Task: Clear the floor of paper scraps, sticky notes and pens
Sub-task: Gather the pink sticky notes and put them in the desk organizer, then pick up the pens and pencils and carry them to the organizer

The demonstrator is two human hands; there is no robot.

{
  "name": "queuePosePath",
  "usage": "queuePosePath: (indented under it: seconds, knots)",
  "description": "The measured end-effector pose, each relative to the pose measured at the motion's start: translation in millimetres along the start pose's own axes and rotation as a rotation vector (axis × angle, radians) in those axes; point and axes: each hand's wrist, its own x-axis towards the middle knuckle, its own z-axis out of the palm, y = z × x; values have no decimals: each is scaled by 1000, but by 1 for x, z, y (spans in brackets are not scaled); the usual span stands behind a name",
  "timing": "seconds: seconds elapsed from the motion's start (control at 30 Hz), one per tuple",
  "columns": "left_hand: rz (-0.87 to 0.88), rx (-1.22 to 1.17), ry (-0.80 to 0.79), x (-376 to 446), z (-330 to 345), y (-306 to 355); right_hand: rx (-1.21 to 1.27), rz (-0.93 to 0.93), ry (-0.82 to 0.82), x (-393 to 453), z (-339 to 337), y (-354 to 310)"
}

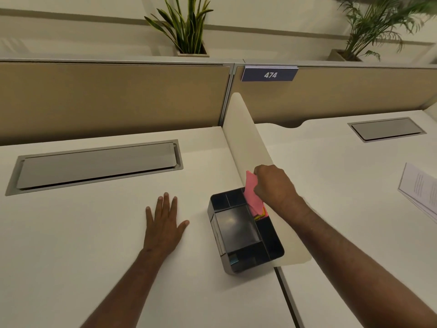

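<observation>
Right hand [272, 183] pinches pink sticky notes [252, 192], centre right of frame, half inside organizer [272, 245] back slot. Push straight down, then release. Left hand [163, 221] flat, empty, steadying on surface [94, 233].

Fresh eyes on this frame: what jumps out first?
The pink sticky notes, pinched in the right hand, stand in the back right compartment of the black plastic desk organiser beside the white divider panel. The left hand lies flat on the white desk. A blue "474" sign hangs behind.
</observation>
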Motion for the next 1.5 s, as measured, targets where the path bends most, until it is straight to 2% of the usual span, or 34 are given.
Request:
queuePosePath:
  seconds: [0.23, 0.37, 0.53, 0.77, 0.87, 1.17, 1.5]
  knots:
    - [30, 12, 23, -3, 1, -3, 117, 113, 53, -31, 45, -4]
    - [30, 30, 21, -4, -1, -3, 31, 65, 189, -63, 84, -16]
    - [44, 35, -76, -12, -10, -9, 47, 63, 119, -80, 114, -13]
    - [26, 38, -114, -78, -21, -20, 109, -35, 172, -91, 106, -14]
    - [-61, 1, -92, -113, -25, -29, 45, -131, 209, -94, 97, -28]
    - [-391, -64, 292, -214, -56, -85, 90, -544, 167, -113, 104, -141]
    - [-758, -156, 451, -353, -55, -154, 53, -873, 92, -198, 149, -265]
